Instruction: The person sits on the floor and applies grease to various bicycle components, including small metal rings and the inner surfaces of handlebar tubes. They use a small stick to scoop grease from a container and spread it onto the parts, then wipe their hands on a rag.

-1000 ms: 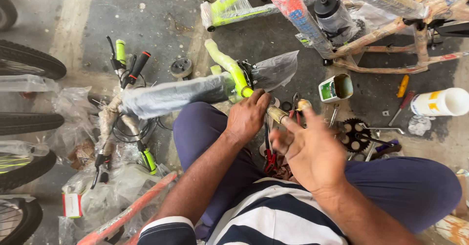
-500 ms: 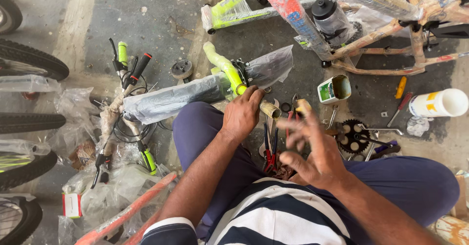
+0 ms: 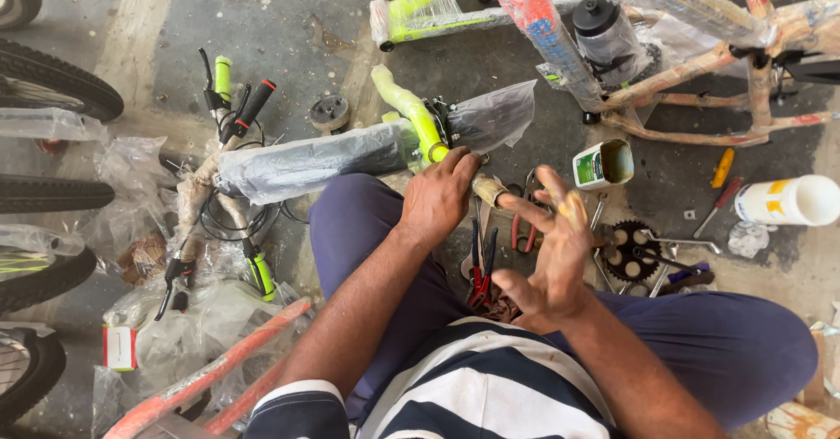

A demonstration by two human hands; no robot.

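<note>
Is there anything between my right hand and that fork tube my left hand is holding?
Nothing visible. The right hand hangs open, fingers spread, just right of the tan tube end that the left hand grips. Only bare air lies between them; the red-handled pliers lie lower, on the floor.

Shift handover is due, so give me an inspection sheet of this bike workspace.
Surface: grey concrete floor, stained; the person sits on it.
Job's things: yellow-green bike fork with a plastic-wrapped part, its steerer tube end greasy.
Clutter: grease tin, white tub, chainring, red-handled pliers, screwdrivers, plastic bags.
Grippers: left hand grips the fork at the steerer tube; right hand open beside it, fingers spread, yellowish grease on the fingertips.
Cables: black brake cables coiled by the handlebar.
Surroundings: wrapped bike frame with a bottle, tyres at left.
</note>
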